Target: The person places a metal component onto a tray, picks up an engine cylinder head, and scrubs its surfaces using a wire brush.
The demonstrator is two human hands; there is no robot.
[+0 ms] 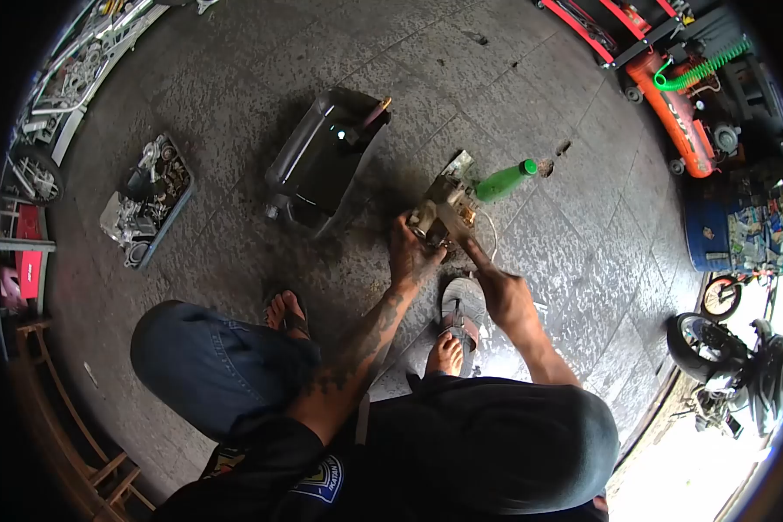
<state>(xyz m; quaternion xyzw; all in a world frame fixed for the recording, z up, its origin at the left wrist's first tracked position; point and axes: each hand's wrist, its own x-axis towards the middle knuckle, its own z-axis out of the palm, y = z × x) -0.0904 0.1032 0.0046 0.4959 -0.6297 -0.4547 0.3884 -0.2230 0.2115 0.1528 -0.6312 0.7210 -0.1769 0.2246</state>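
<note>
Just left of the green bottle (501, 184), a metal part (424, 215) sits in the left hand's (413, 261) grip; the right hand (509, 302) clasps a blurred tool (458, 228) over it.

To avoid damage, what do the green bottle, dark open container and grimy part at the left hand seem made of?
Green bottle: likely plastic, smooth, evenly coloured. Dark open container: probably plastic, shiny, rounded edges. Grimy part: perhaps metal, dull brown, hard edges.

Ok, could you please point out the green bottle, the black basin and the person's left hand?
Green bottle (499, 184), head view: middle of its body.
Black basin (299, 139), head view: wall on the picture's left.
Left hand (411, 259), head view: middle of the hand.
</note>
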